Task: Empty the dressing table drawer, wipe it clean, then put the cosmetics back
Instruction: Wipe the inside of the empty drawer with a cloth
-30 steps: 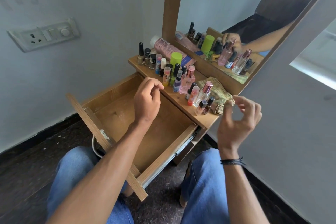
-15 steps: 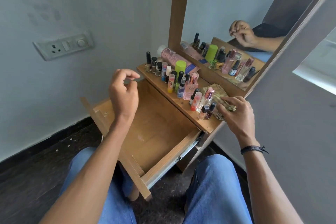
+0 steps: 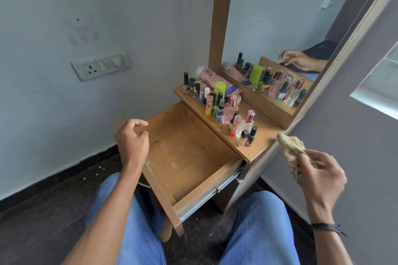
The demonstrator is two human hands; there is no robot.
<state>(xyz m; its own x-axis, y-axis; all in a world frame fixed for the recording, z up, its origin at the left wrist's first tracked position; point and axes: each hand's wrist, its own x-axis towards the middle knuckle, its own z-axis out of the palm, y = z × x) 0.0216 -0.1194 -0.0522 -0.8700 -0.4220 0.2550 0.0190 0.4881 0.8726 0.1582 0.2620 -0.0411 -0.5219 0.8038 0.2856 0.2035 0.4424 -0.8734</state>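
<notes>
The wooden drawer [image 3: 206, 187] stands pulled out and holds nothing; pale smudges mark its floor. Several cosmetics bottles [image 3: 219, 103] stand in rows on the dressing table shelf [image 3: 262, 137] above it. My left hand [image 3: 132, 142] hovers over the drawer's left front corner, fingers loosely curled, holding nothing. My right hand [image 3: 318, 176] is off the shelf's right end and grips a crumpled beige cloth [image 3: 290, 148], lifted in the air.
A mirror [image 3: 280, 28] in a wooden frame rises behind the shelf. A switch plate [image 3: 101, 66] is on the left wall. A grey wall closes in on the right. My knees in blue jeans [image 3: 258, 228] flank the drawer.
My right hand took the cloth off the shelf's right end and lifted it away to the right. My left hand moved left, from over the drawer's middle to its left front corner.
</notes>
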